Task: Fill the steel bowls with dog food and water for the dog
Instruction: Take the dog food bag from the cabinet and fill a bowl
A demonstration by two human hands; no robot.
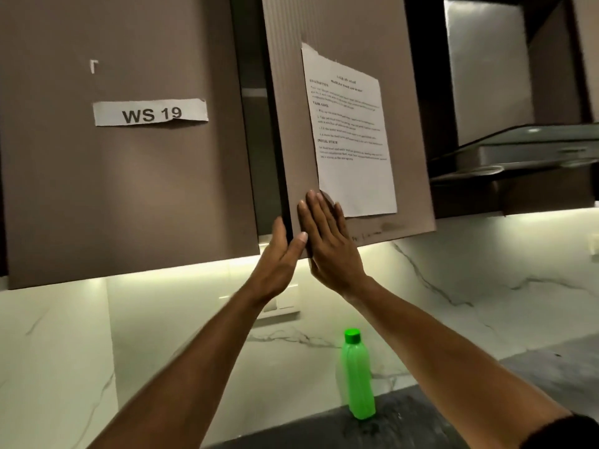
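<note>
A brown wall-cabinet door (350, 27) stands partly swung out, with a dark gap along its left edge. My left hand (278, 257) holds that edge near the lower corner, thumb on the front and fingers behind it. My right hand (327, 238) lies flat on the door's front, fingers together and pointing up, touching the bottom of a taped paper sheet (351, 134). A green plastic bottle (356, 377) with a green cap stands upright on the dark countertop (421, 426) below my arms. No steel bowls or dog food are in view.
The neighbouring cabinet door (123, 189) on the left is closed and carries a "WS 19" label (150, 112). A range hood (518, 150) juts out at the right. A white marble backsplash (453, 286) with a wall socket (278, 306) runs behind the counter.
</note>
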